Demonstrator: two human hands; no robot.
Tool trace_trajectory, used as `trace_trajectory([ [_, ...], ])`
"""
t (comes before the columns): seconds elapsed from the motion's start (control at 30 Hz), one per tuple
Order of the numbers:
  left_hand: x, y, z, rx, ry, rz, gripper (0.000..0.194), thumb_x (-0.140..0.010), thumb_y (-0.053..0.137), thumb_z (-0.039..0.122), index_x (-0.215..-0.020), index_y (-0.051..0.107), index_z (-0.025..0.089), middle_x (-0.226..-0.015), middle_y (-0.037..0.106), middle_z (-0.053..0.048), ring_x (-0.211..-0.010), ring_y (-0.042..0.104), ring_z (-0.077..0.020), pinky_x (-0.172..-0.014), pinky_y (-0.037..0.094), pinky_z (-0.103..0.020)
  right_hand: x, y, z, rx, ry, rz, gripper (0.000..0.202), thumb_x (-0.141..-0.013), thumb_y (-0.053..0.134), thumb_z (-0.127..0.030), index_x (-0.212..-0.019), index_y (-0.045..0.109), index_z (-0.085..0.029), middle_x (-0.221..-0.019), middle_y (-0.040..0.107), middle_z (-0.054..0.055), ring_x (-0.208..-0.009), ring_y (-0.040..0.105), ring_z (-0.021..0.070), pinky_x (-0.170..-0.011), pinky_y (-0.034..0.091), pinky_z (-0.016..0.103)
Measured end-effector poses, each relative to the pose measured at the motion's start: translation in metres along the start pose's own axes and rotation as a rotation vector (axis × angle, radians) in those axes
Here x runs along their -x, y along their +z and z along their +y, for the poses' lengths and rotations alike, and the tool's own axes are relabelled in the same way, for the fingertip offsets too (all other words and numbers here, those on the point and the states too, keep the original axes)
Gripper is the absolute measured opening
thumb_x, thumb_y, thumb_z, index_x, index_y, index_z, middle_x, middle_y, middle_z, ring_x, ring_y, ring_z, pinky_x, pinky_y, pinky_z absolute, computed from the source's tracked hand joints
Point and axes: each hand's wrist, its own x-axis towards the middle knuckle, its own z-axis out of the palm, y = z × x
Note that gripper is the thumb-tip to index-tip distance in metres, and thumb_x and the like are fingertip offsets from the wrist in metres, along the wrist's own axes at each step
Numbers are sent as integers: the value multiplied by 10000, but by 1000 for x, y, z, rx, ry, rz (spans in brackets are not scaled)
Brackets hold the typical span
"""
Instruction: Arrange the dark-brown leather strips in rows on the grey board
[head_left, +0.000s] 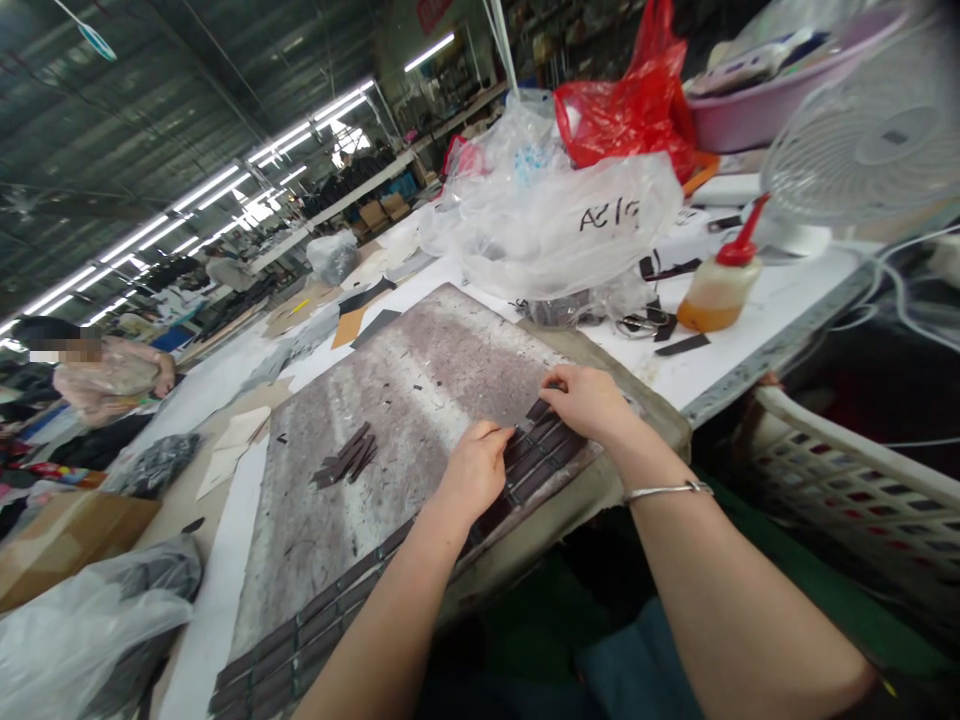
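Dark strips [536, 462] lie in rows along the near edge of a worn, speckled board [427, 370]. My left hand [480, 465] is closed at the far side of these rows, thumb and finger pinched at a small greyish piece. To its right, my right hand [585, 400] is also closed, its fingertips pinching the end of a dark strip. More rows of strips [300, 640] run to the lower left, partly behind my left forearm. A loose pile of short dark strips [347, 457] rests on the board's left part.
Behind the board are clear plastic bags [555, 230] and a red bag [626, 110]. A glue bottle [716, 285] with a red tip stands at the right, near a fan [862, 140]. A white basket [862, 490] is lower right. A person [109, 375] sits at the left.
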Motion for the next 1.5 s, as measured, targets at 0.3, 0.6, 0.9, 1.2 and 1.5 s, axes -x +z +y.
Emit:
trace_trajectory([
  [0.3,-3,6,6,-153,3,-63,434,-804,360,35,-1110,639,166,-984,568,-76,-925,530,-174,-876,463,-303,-3,14,-4,71,27,-57,215,-785,551,-332,-895,701,-225,-881,686,48,-835,606,192,-729,425,264],
  [0.6,-2,7,8,-200,5,-55,435,-786,372,23,-1106,632,163,-995,568,-68,-909,521,-181,-864,463,-308,0,17,-4,108,49,-40,223,-785,530,-299,-906,698,-214,-909,687,70,-887,605,207,-772,425,277],
  [0.9,-4,6,12,-365,37,-146,513,-819,356,48,-1283,518,193,-1000,528,-72,-874,470,-202,-812,452,-322,2,21,-7,182,-41,-12,210,-808,508,-261,-895,696,-225,-888,693,62,-858,613,198,-757,432,279],
  [1.2,-8,5,19,-422,6,-199,484,-832,366,77,-1274,532,185,-992,498,-84,-877,453,-211,-802,433,-322,7,17,-3,317,-193,119,225,-830,541,-297,-972,689,-205,-965,644,92,-899,575,216,-770,421,291],
  [1.5,-9,2,27,-392,-67,-186,452,-835,373,117,-1234,561,213,-978,485,-85,-891,459,-219,-786,434,-327,33,13,-14,469,-288,14,249,-825,464,-182,-831,712,-206,-962,636,93,-942,525,255,-885,323,447],
])
